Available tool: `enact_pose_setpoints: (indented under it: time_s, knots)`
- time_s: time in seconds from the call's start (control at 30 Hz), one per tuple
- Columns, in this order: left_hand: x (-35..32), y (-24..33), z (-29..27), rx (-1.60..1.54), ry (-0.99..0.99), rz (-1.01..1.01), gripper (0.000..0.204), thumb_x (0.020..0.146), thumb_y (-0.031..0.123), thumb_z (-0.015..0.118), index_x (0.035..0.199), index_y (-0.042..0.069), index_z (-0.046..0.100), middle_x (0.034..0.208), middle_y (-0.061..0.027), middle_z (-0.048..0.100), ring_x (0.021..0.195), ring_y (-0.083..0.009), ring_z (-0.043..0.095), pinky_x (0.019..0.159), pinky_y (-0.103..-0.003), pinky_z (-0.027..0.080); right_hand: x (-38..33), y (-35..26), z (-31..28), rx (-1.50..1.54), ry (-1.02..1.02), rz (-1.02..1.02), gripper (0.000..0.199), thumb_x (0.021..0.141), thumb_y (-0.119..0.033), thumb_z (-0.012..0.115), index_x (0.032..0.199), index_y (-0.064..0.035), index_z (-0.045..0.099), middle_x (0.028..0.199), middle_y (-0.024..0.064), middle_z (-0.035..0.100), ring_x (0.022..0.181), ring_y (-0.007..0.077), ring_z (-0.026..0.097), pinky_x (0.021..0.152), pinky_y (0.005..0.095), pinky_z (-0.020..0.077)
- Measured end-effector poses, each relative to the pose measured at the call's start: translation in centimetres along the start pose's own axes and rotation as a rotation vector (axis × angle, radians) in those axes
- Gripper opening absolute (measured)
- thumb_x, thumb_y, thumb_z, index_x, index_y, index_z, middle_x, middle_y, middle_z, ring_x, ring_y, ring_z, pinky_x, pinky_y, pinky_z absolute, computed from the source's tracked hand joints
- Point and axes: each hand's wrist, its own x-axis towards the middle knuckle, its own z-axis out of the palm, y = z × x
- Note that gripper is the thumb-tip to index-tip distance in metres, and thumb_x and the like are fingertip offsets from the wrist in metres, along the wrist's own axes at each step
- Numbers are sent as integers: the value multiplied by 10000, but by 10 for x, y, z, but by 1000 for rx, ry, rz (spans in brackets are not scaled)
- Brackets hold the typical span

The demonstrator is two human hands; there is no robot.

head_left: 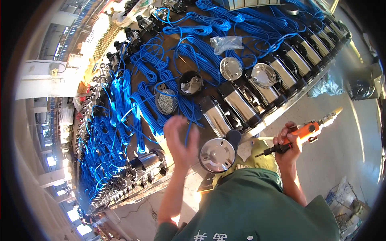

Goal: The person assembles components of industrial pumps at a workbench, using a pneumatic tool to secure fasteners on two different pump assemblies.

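Observation:
My left hand (180, 140) is raised over the workbench with fingers spread, holding nothing. It hovers just left of a round shiny metal cover (217, 154) on a black pump body at the bench edge. My right hand (287, 146) grips an orange pneumatic screwdriver (299, 135), whose black bit end points left toward the cover. A small round dish of screws (166, 101) lies beyond my left hand.
A long bench (281, 110) holds rows of black and steel pumps (237, 105) with coiled blue cables (193, 52). Two round metal covers (231, 68) and a black bowl (190, 83) sit among them. Plastic bags (329, 86) lie on the grey floor to the right.

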Motion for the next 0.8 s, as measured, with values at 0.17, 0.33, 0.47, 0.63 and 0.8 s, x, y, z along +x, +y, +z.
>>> enact_pose_setpoints:
  time_s: [0.17, 0.33, 0.47, 0.63, 0.8]
  knots:
    - [115, -166, 55, 122, -101, -218, 121, 803, 77, 623, 900, 24, 673, 859, -110, 666, 816, -234, 644, 716, -321, 507, -3, -2, -10, -37, 19, 10, 357, 786, -187, 528, 1102, -26, 482, 788, 27, 478, 590, 102, 434, 577, 271, 401]
    - [149, -231, 105, 610, -579, 375, 143, 677, 70, 603, 807, 69, 663, 817, -118, 618, 811, -335, 620, 698, -420, 515, 0, 3, -21, -89, 146, -39, 326, 779, -125, 510, 1074, 8, 472, 694, 47, 472, 539, 121, 447, 521, 272, 395]
    - [139, -230, 142, 939, -702, 465, 82, 733, 65, 597, 793, 48, 652, 842, -135, 641, 812, -301, 654, 667, -384, 549, -1, 4, -28, -132, 192, -34, 332, 770, -129, 515, 1071, 6, 476, 718, 43, 492, 546, 116, 466, 523, 269, 405]
    - [150, -227, 157, 950, -783, 329, 109, 762, 64, 587, 790, 42, 689, 839, -160, 673, 791, -313, 671, 671, -390, 555, -2, 4, -24, -157, 210, -9, 337, 765, -140, 510, 1067, 5, 476, 733, 34, 491, 546, 106, 456, 520, 260, 408]
    - [150, -228, 152, 845, -661, 112, 89, 676, 20, 622, 753, 24, 667, 780, -198, 662, 766, -371, 658, 690, -432, 546, -3, 3, -30, -126, 202, 17, 336, 764, -142, 509, 1063, 9, 476, 728, 37, 493, 540, 108, 456, 521, 265, 409]
